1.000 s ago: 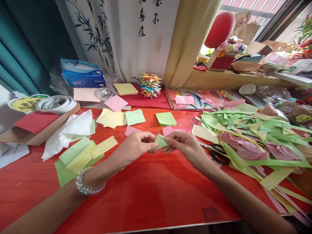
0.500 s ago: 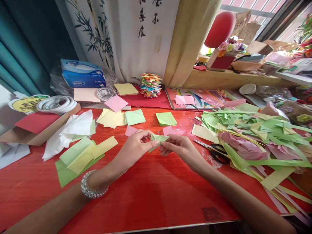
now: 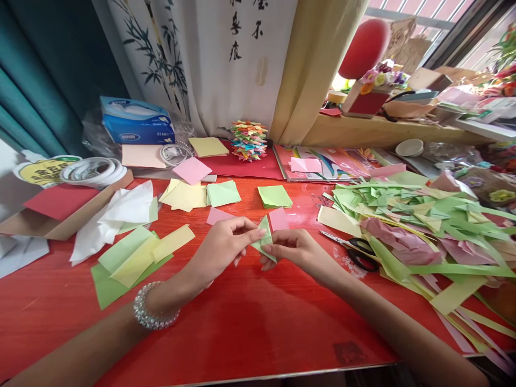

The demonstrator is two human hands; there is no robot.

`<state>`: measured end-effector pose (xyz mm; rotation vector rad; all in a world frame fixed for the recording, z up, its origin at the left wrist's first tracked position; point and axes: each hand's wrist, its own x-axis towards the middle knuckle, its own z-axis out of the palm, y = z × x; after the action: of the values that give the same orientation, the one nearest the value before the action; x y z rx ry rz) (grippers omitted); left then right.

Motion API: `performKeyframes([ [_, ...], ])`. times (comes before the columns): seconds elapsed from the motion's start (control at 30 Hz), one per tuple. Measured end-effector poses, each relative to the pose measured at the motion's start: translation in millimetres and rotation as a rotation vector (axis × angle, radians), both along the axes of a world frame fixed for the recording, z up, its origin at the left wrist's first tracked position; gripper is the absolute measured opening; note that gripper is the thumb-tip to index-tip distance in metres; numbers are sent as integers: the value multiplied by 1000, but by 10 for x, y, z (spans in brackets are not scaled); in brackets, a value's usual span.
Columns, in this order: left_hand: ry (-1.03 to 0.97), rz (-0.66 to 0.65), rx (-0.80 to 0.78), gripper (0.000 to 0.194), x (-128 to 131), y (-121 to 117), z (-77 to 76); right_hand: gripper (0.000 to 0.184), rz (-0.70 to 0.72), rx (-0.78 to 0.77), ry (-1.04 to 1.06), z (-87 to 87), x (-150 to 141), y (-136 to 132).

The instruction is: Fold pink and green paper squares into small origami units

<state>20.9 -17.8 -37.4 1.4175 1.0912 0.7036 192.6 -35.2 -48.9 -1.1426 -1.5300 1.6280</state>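
Observation:
Both hands meet over the middle of the red table (image 3: 250,317). My left hand (image 3: 221,247), with a beaded bracelet on its wrist, pinches the left side of a small folded light-green paper piece (image 3: 263,237). My right hand (image 3: 296,248) grips the same piece from the right and below. The paper stands tilted, one pointed tip up and one down, just above the tabletop. A small pink square (image 3: 278,219) lies right behind it.
Black-handled scissors (image 3: 355,250) lie right of my right hand beside a big heap of green, yellow and pink paper strips (image 3: 419,226). Stacks of coloured squares (image 3: 274,196) lie behind, loose sheets (image 3: 133,258) at left, tape rolls (image 3: 94,171), a tissue box (image 3: 135,121), a stacked origami pile (image 3: 249,140).
The green piece has been turned from lying flat between the fingertips to standing tilted with a tip pointing up. Both hands stayed in nearly the same place.

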Motion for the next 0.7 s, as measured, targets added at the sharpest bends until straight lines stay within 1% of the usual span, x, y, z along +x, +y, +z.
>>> performKeyframes([
  [0.13, 4, 32, 55, 24, 9, -35, -33, 23, -13, -18, 53, 11, -24, -27],
  [0.2, -27, 44, 56, 25, 21, -61, -41, 24, -14, -25, 64, 17, -31, -53],
  [0.27, -107, 34, -35, 26, 34, -87, -37, 24, 0, -19, 74, 30, -28, -84],
  [0.37, -237, -20, -229, 28, 43, -110, -17, 20, 33, 32, 99, 55, -19, -121],
  [0.4, -249, -48, -264, 28, 42, -110, -10, 19, 43, 48, 102, 60, -18, -127],
  [0.43, -234, -77, -264, 28, 38, -106, -4, 19, 44, 60, 96, 60, -19, -129],
  [0.47, -195, -91, -218, 27, 32, -96, 1, 19, 32, 65, 84, 57, -22, -128],
  [0.5, -134, -81, -119, 23, 22, -81, 5, 20, 7, 64, 70, 51, -26, -124],
  [0.53, -56, -58, 31, 17, 10, -60, 7, 21, -28, 58, 62, 42, -29, -118],
  [0.57, 23, -40, 226, 15, -6, -35, 9, 22, -64, 48, 64, 32, -32, -111],
  [0.6, 97, -34, 442, 22, -25, -6, 9, 22, -94, 35, 77, 21, -35, -104],
  [0.63, 156, -69, 643, 30, -45, 25, 7, 21, -117, 23, 99, 10, -36, -97],
  [0.67, 193, -143, 810, 34, -66, 55, 3, 21, -131, 15, 123, -1, -36, -92],
  [0.7, 218, -235, 917, 33, -84, 82, -4, 20, -140, 16, 145, -12, -35, -87],
])
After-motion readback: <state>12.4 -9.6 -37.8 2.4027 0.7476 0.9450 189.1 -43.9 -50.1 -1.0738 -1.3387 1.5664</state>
